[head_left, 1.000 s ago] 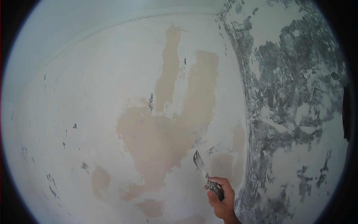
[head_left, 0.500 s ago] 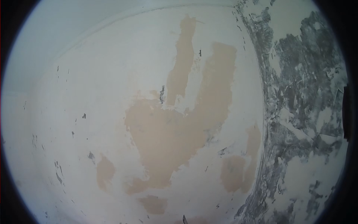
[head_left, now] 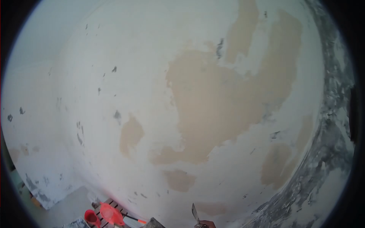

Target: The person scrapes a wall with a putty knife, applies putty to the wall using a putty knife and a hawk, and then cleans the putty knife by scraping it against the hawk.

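Note:
At the bottom edge, right of centre, a small part of my right hand (head_left: 207, 224) shows, closed round a tool with a thin metal blade (head_left: 195, 212) that points upward. The handle is hidden. My left hand is not in view. A grey, angular object (head_left: 153, 223) pokes up to the left of my right hand; what it is I cannot tell. Ahead stands a whitish wall (head_left: 144, 83) with large beige patches (head_left: 216, 102) and small dark marks.
Low on the left are a red container (head_left: 91, 217) and a red-orange object (head_left: 111, 214) on a slatted surface (head_left: 121, 208). A dark stick with an orange section (head_left: 141, 221) lies beside them. Along the right runs a rough, grey-smeared surface (head_left: 329, 152).
The view has turned down and to the left, so the wall patches sit higher and further right. My right hand, more of the blade and the red objects have come into view.

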Demonstrator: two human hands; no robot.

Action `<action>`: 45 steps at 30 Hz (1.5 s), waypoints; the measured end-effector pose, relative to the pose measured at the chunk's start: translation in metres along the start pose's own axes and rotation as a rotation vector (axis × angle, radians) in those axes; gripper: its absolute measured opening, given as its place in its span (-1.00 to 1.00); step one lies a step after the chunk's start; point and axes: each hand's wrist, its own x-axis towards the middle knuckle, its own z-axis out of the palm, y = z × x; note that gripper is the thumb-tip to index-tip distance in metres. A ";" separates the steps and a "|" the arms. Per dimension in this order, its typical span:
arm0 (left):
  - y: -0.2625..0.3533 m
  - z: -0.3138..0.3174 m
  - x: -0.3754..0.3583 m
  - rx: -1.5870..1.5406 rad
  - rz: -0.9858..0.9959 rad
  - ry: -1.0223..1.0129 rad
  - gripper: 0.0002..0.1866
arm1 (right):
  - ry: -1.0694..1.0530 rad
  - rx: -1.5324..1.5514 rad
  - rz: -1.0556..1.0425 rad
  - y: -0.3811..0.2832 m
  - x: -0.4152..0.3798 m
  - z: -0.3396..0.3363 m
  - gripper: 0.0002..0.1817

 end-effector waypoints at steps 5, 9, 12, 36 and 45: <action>0.038 -0.016 0.008 -0.305 -0.158 0.285 -0.86 | -0.125 -0.112 0.065 0.009 -0.012 0.022 -0.64; 0.027 -0.087 0.019 -0.223 -0.113 0.402 -0.92 | -0.346 -0.133 0.305 0.044 -0.032 0.022 -0.60; 0.041 -0.125 0.015 -0.203 -0.100 0.494 -0.90 | -0.468 -0.179 0.401 0.058 -0.035 0.031 -0.61; 0.102 -0.351 -0.014 -0.235 -0.232 0.877 -0.61 | -1.104 -0.165 0.983 0.163 -0.069 0.229 -0.57; 0.097 -0.364 -0.040 -0.477 -0.706 -0.037 -0.45 | -1.664 -0.417 1.492 0.175 -0.037 0.189 -0.77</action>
